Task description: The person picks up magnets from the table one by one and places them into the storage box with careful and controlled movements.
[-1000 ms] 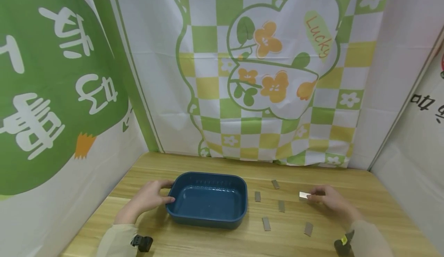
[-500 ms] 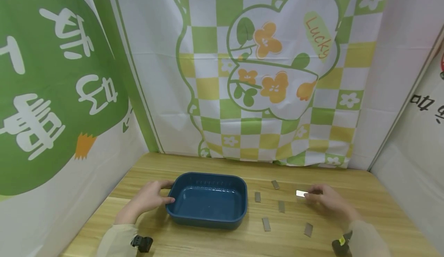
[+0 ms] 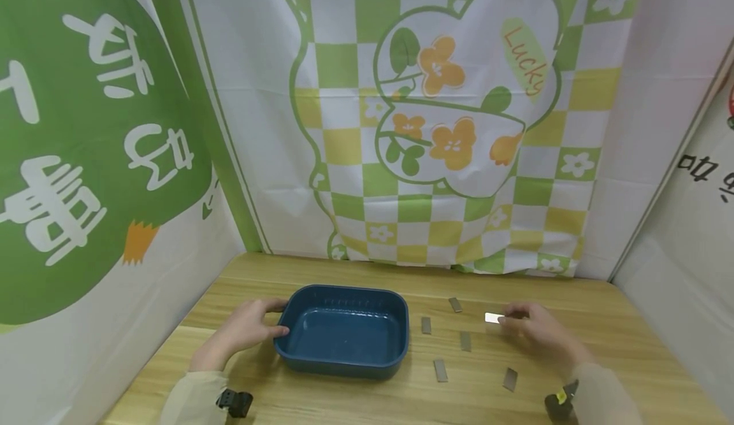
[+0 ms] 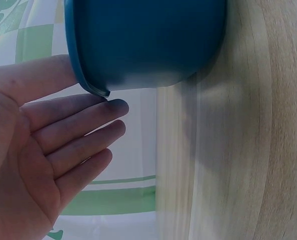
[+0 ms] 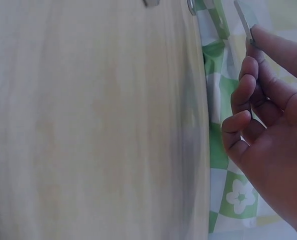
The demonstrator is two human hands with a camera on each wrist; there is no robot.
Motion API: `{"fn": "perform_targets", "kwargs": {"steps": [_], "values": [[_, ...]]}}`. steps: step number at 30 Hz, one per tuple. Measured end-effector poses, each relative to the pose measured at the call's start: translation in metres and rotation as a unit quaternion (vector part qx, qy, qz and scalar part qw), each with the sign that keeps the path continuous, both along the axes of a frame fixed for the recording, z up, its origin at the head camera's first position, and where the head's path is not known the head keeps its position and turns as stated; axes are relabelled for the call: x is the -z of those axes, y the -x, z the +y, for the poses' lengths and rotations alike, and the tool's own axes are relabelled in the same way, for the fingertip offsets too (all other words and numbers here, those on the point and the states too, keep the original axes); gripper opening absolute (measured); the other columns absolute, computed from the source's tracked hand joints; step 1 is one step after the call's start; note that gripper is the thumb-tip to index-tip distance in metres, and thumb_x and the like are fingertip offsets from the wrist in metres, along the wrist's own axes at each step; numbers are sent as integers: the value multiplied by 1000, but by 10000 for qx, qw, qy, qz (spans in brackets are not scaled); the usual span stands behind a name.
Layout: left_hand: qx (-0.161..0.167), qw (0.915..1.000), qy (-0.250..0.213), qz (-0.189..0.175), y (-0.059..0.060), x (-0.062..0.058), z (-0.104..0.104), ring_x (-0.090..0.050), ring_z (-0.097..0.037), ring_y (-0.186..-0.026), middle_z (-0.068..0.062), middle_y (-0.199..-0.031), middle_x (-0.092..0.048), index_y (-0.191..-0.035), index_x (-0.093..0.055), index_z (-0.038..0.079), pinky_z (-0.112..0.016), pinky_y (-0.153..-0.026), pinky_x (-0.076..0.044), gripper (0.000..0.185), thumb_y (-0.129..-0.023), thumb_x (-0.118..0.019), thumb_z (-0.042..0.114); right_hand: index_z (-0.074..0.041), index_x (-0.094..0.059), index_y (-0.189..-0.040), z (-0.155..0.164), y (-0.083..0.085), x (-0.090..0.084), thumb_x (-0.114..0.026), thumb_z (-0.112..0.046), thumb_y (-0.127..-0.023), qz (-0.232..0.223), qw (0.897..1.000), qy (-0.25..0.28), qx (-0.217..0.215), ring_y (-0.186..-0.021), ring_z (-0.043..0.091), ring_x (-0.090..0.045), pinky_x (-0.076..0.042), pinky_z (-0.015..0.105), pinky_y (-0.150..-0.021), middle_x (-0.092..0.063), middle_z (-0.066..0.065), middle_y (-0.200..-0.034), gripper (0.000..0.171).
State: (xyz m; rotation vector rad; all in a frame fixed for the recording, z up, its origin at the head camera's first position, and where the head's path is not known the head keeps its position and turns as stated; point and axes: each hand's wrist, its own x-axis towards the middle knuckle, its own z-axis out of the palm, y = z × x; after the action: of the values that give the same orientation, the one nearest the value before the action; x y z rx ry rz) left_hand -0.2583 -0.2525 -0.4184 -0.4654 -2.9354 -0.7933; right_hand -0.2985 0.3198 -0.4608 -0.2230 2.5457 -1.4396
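Observation:
A dark blue rectangular basin (image 3: 342, 336) stands on the wooden table. At its left end my left hand (image 3: 243, 326) holds the rim, thumb over the edge and other fingers outside. In the left wrist view those fingers (image 4: 81, 145) are nearly straight beside the basin wall (image 4: 148, 40). My right hand (image 3: 533, 326) pinches a small flat metal plate (image 3: 492, 318) that shines brightly. Seen from the right wrist, the plate (image 5: 244, 20) is thin and edge-on between thumb and index finger; the other fingers curl loosely. Between basin and right hand lie several similar grey plates (image 3: 465, 341).
One grey plate (image 3: 510, 379) lies nearest the right wrist and another (image 3: 455, 304) farthest back. Printed cloth (image 3: 344, 125) hangs behind the wooden table (image 3: 344, 406) and at both sides. A black device (image 3: 235, 403) is strapped to the left wrist.
My right hand has moved slightly left with the metal plate, whose face now reflects more light. The left hand and the basin have stayed in place.

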Motion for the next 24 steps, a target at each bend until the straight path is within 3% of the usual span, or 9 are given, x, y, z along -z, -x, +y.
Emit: {"fn": "perform_targets", "kwargs": {"steps": [3,9,17,24], "values": [[13,10000,9,0,-1,-1,0,-58,-37,-116,-16,-121,-65,-124,-60,1,-54,-98,-44,53,-79,-76,21,2,-58,-110,-3,0,-2,-68,-29,-86,-16,10000,69,-59,-99,26,-51,-48,35,-83,-55,15,-107,41],[9,10000,43,-28,-3,-4,1,-57,-38,-116,-16,-120,-65,-124,-60,1,-55,-97,-44,53,-78,-77,23,-2,-62,-108,-9,-1,-10,-66,-34,-87,538,9963,-653,-164,-95,20,-52,-44,30,-80,-58,9,-101,38],[21,10000,-1,-3,-1,-2,1,-57,-38,-116,-16,-120,-65,-124,-60,1,-55,-98,-44,53,-79,-77,22,-4,-65,-104,-15,2,-16,-63,-33,-90,998,9881,-1107,-385,-91,17,-54,-45,30,-78,-61,5,-95,32],[40,10000,-7,28,-1,0,-1,-58,-37,-115,-16,-120,-65,-124,-60,1,-55,-97,-44,52,-78,-77,21,-5,-66,-102,-21,5,-18,-64,-32,-89,1164,9857,-1130,-459,-88,16,-54,-46,30,-75,-63,4,-93,31]]}}
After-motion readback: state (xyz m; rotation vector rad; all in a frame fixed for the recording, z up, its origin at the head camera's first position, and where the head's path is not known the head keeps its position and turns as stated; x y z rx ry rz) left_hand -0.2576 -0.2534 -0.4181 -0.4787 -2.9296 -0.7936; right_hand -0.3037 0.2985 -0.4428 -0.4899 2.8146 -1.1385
